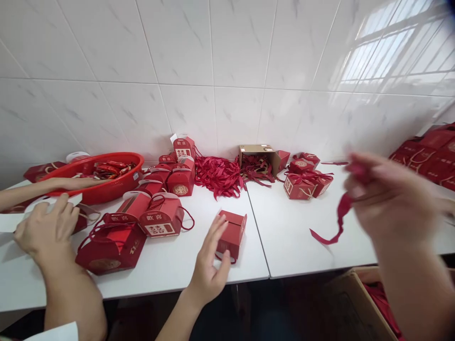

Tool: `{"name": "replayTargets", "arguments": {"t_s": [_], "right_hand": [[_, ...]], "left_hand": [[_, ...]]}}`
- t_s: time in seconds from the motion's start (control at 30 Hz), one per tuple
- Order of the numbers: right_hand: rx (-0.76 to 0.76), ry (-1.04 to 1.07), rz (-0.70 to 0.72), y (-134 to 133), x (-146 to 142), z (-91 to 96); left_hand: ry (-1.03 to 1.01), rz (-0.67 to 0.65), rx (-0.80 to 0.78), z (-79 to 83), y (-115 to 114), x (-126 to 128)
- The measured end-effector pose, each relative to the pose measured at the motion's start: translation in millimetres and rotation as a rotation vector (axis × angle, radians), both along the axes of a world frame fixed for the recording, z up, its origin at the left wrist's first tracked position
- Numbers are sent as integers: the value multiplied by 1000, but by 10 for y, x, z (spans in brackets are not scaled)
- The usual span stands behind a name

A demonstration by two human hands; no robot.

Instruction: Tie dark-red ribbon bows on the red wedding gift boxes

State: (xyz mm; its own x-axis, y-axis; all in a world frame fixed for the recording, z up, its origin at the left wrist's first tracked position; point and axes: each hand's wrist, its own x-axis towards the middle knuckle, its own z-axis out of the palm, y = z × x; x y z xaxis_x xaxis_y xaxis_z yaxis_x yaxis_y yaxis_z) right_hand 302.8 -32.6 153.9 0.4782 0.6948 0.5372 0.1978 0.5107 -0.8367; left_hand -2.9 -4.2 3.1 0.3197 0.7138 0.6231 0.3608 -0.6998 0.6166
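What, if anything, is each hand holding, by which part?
Right hand: red ribbon, by its upper part. Left hand: open at the red box, no grip visible.

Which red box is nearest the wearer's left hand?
The red box standing alone, just left of the table seam: the left hand is right at it, while other boxes sit grouped farther off.

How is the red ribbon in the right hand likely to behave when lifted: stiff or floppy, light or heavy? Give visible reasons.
The red ribbon is probably floppy, since it bends and curls below the right hand. It is likely light for its size, as it looks like a thin, narrow strip.
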Motion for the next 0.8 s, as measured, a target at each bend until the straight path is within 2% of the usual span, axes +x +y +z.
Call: {"name": "replayTargets", "arguments": {"t_s": [0.03, 0.07, 0.1, 0.17, 0.23, 0.33, 0.4, 0.53, 0.8], "right_hand": [[-77, -11, 43, 10, -201, -102], [-185, -80, 125, 35, -377, -215], [-222, -123, 179, 72, -523, -338], [-245, -159, 178, 157, -729, -607], [-278, -137, 150, 224, -861, -886], [-374, -21, 186, 243, -1008, -1238], [-414, 77, 207, 217, -1085, -1388], [-457, 102, 184, 166, -1150, -1490], [-442, -73, 141, 166, -1185, -1466]], "left_hand": [[51, -12, -3, 28, -2, 89], [104, 13, -14, 30, 19, 179], [157, 67, -28, 10, 57, 265], [262, 194, -46, -72, 164, 404], [364, 253, -42, -160, 263, 478], [474, 233, -8, -218, 324, 482], [504, 205, -2, -200, 311, 455], [517, 173, -40, -133, 260, 425], [530, 174, -55, -91, 215, 429]]}}
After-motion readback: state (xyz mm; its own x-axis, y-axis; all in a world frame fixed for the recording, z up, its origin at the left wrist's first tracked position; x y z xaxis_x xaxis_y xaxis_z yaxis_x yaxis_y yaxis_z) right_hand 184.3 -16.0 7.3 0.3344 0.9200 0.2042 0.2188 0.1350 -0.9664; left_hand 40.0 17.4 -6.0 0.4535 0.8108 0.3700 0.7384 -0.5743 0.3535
